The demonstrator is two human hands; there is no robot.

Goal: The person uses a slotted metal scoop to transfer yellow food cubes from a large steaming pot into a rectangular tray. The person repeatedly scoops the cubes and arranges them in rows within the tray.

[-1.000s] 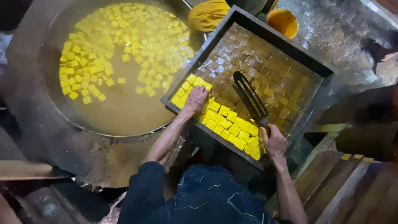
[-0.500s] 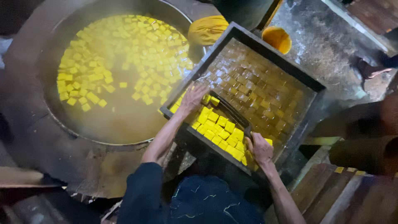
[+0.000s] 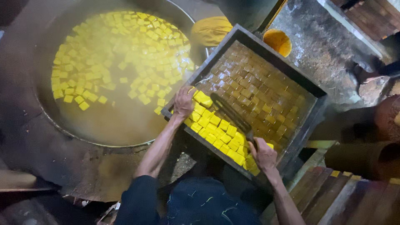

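A dark square tray (image 3: 287,68) rests tilted on the rim of a big round pan (image 3: 50,121) of cloudy yellow liquid. Rows of yellow cubes (image 3: 221,135) lie along the tray's near edge, and the rest of its floor is a brown gridded mat. My left hand (image 3: 184,102) lies on the cubes at the tray's left corner, fingers bent over them. My right hand (image 3: 262,156) grips the handle end of a long dark flat tool (image 3: 231,114). The tool lies against the far side of the cube rows.
Many yellow cubes (image 3: 125,50) float in the pan. A yellow cloth bundle (image 3: 210,30) and a small orange bowl (image 3: 278,41) sit beyond the tray. Wooden planks (image 3: 333,196) are at the lower right and a wet concrete floor (image 3: 329,46) at the upper right.
The dark tool has come nearer, from out on the mat to up against the cube rows. My left hand stays at the tray's left corner. The view has shifted a little.
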